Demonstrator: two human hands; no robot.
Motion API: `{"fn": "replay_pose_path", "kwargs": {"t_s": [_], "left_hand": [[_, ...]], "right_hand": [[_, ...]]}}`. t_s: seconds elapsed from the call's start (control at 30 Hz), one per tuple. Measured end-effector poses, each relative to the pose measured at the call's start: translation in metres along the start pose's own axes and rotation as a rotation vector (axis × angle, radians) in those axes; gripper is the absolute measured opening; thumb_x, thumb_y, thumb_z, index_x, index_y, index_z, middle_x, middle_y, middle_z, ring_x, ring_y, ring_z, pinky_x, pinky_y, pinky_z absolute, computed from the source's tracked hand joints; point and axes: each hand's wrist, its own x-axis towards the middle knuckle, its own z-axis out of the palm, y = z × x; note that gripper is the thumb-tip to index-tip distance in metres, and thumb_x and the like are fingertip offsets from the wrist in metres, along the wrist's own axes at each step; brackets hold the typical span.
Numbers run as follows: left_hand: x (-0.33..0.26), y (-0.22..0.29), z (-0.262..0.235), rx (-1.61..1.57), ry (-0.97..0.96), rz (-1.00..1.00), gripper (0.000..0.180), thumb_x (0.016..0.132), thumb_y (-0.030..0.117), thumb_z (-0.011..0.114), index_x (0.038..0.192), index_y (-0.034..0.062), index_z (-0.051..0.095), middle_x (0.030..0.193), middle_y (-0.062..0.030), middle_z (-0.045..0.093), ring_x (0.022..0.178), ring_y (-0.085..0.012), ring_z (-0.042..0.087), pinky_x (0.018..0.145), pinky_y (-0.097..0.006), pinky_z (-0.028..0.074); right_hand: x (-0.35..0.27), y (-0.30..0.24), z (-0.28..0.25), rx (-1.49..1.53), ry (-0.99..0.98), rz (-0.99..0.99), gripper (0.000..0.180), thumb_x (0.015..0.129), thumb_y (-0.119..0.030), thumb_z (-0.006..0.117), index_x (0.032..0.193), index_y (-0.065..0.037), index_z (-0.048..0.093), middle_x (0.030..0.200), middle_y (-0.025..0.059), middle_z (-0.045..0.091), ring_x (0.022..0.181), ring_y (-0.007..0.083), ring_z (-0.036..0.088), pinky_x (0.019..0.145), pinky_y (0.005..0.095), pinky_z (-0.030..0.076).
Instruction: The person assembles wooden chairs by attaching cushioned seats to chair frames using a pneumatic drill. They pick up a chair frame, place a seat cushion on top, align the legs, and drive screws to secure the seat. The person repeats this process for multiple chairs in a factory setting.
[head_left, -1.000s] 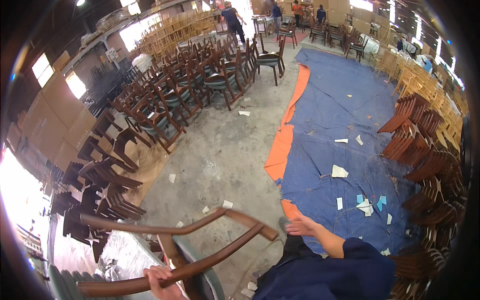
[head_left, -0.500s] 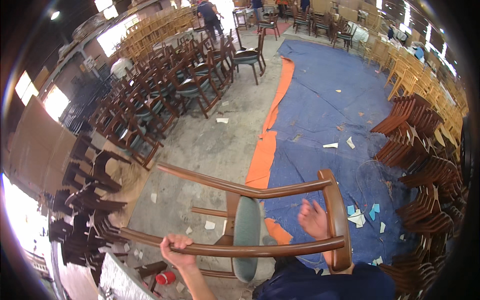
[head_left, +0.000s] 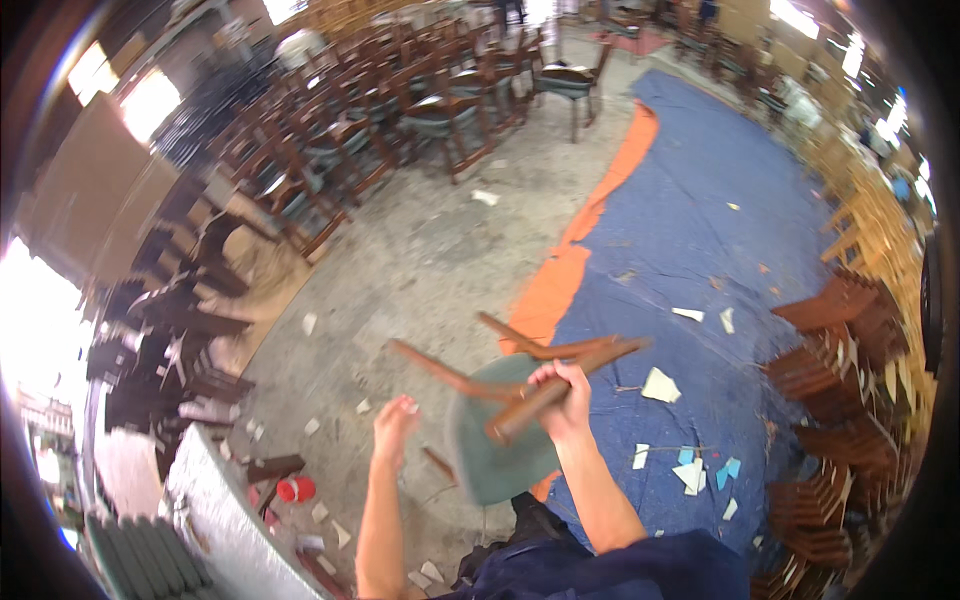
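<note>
A brown wooden chair with a grey-green padded seat stands or hangs tilted in front of me; whether its legs touch the floor I cannot tell. My right hand is wrapped round the top rail of its backrest. To the left of the chair, my left hand is raised in the air, apart from the wood. Its fingers are loosely bent and somewhat blurred, with nothing visible in them. The seat and the backrest hide most of the chair's legs.
Rows of similar chairs stand at the far left. A blue sheet with an orange edge strip and scraps covers the right floor. Stacked brown wooden parts line the right side. A silvery-covered surface and green pads are near left.
The chair has swung from lying sideways to a more upright tilt. My left hand has let go of its leg; my right hand has taken hold of the top rail. The view has shifted.
</note>
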Motion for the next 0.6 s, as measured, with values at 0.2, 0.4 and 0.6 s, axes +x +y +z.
{"fn": "replay_pose_path", "kwargs": {"t_s": [0.2, 0.4, 0.6], "left_hand": [[-0.283, -0.145, -0.099, -0.028, 0.649, -0.153, 0.034, 0.098, 0.015, 0.074, 0.128, 0.0002, 0.066, 0.105, -0.0088, 0.074, 0.091, -0.0174, 0.071, 0.076, -0.029, 0.058], [-0.603, -0.324, -0.014, -0.598, 1.458, -0.63, 0.014, 0.098, 0.014, 0.065, 0.107, 0.0034, 0.064, 0.08, -0.009, 0.066, 0.055, -0.02, 0.061, 0.046, -0.034, 0.05], [-0.692, -0.409, 0.114, -1.048, 1.594, -0.695, 0.012, 0.094, 0.016, 0.067, 0.086, 0.006, 0.066, 0.074, -0.0102, 0.066, 0.057, -0.0222, 0.064, 0.053, -0.036, 0.058]], "right_hand": [[0.19, 0.103, -0.064, -0.258, 0.333, 0.004, 0.015, 0.084, -0.003, 0.072, 0.082, -0.011, 0.06, 0.074, 0.0035, 0.06, 0.069, 0.0194, 0.061, 0.066, 0.0339, 0.056], [0.312, 0.054, -0.109, -0.566, 0.239, 0.201, 0.028, 0.092, -0.022, 0.083, 0.107, -0.007, 0.065, 0.102, 0.0088, 0.069, 0.095, 0.0265, 0.069, 0.085, 0.0424, 0.061], [0.225, 0.151, -0.11, -1.126, -0.177, 0.381, 0.04, 0.101, -0.01, 0.07, 0.138, -0.004, 0.056, 0.117, 0.0098, 0.072, 0.108, 0.0219, 0.07, 0.094, 0.0357, 0.058]]}}
